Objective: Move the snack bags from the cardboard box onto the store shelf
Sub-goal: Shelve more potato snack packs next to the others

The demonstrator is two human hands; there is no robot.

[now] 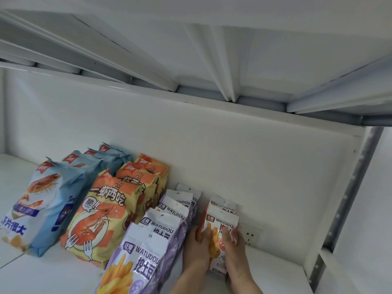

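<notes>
On the white store shelf (273, 266) stands a red-and-white WATUDOU fries bag (220, 225), upright near the back wall. My left hand (198, 249) grips its left side and my right hand (234, 249) its right side. A second red bag (222, 203) stands just behind it. To the left runs a row of purple WATUDOU bags (148, 240), then orange shrimp-chip bags (99, 219), then blue shrimp-chip bags (46, 200). The cardboard box is out of view.
The back panel (233, 155) is close behind the bags. A perforated metal upright (350, 185) bounds the shelf on the right. The underside of the shelf above (212, 49) hangs overhead. Bare shelf lies right of the red bags.
</notes>
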